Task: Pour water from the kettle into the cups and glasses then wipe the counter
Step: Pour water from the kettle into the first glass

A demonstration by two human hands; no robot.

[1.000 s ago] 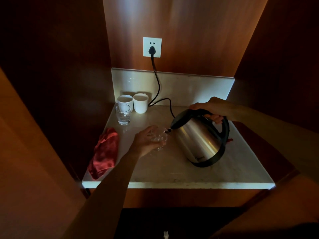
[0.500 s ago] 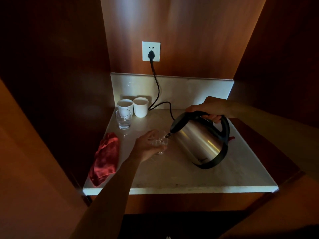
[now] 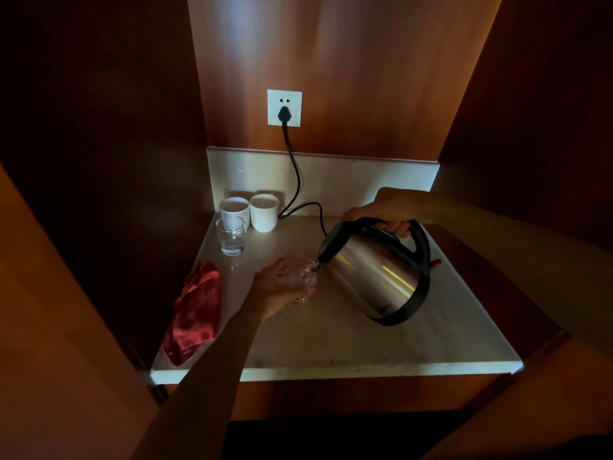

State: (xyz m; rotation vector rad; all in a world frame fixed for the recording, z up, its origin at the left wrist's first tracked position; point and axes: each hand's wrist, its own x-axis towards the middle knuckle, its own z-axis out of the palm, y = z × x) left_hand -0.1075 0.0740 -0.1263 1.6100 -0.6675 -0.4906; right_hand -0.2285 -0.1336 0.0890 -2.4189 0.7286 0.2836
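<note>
My right hand (image 3: 389, 210) grips the black handle of a steel kettle (image 3: 374, 277), which is tilted left with its spout over a clear glass (image 3: 303, 280). My left hand (image 3: 275, 287) holds that glass at the middle of the pale counter (image 3: 331, 343); whether it stands on the counter cannot be told. A second glass (image 3: 231, 235) with a little water stands at the back left. Behind it are two white cups (image 3: 234, 209) (image 3: 263, 210). A red cloth (image 3: 195, 310) lies crumpled along the left edge.
A black cord (image 3: 295, 174) runs from a wall socket (image 3: 284, 107) down to the counter behind the kettle. Dark wooden walls close in the counter on the left, back and right. A small red item (image 3: 436, 262) shows behind the kettle.
The view has tilted slightly, so everything sits lower in the frame. The kettle stays tilted over the glass, and both hands keep their holds.
</note>
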